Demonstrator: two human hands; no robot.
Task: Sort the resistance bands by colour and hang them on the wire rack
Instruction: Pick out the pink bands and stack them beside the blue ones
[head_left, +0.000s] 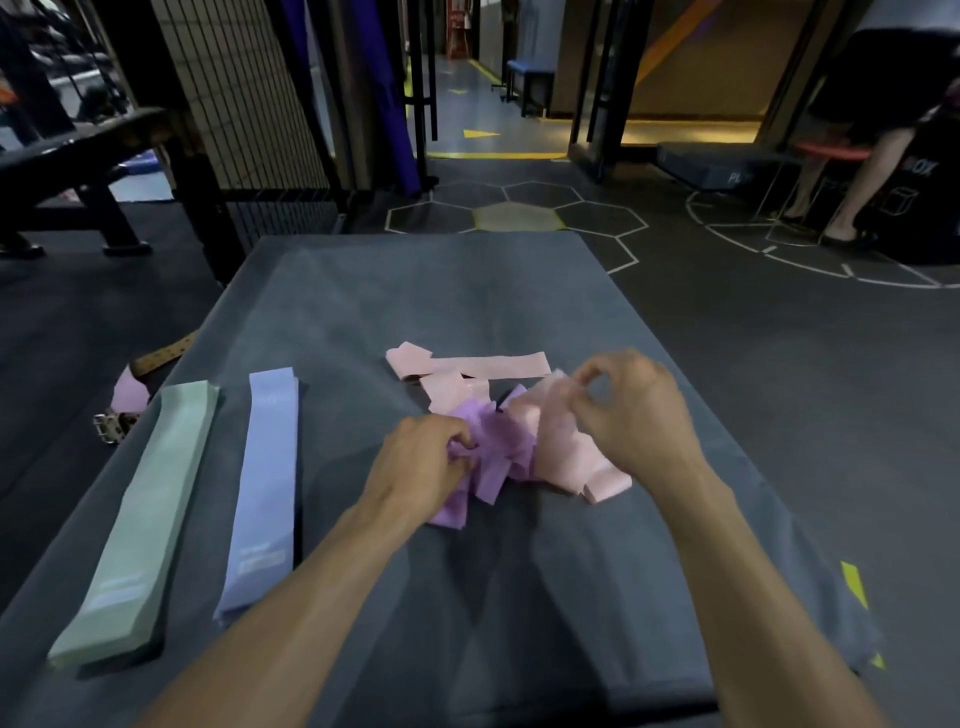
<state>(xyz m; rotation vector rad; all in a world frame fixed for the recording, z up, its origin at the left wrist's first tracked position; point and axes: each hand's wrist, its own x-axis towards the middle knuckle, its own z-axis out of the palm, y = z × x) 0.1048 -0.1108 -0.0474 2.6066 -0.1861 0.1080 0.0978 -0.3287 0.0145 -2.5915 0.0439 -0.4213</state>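
Observation:
A tangled heap of bands lies in the middle of the grey cloth-covered table (519, 291). My left hand (421, 465) grips the purple bands (498, 457) at the heap's left side. My right hand (636, 410) pinches a pink band (563, 441) at its top edge. More pink bands (488, 366) lie flat just beyond the heap. On the left, a stack of green bands (156, 509) and a stack of blue bands (265, 488) lie straight, side by side. A wire rack (244, 104) stands behind the table at the far left.
A weight bench (83, 156) stands at the far left. A belt with a buckle (111, 423) and a pink piece lie off the table's left edge. A person (872, 130) sits at the far right on the gym floor.

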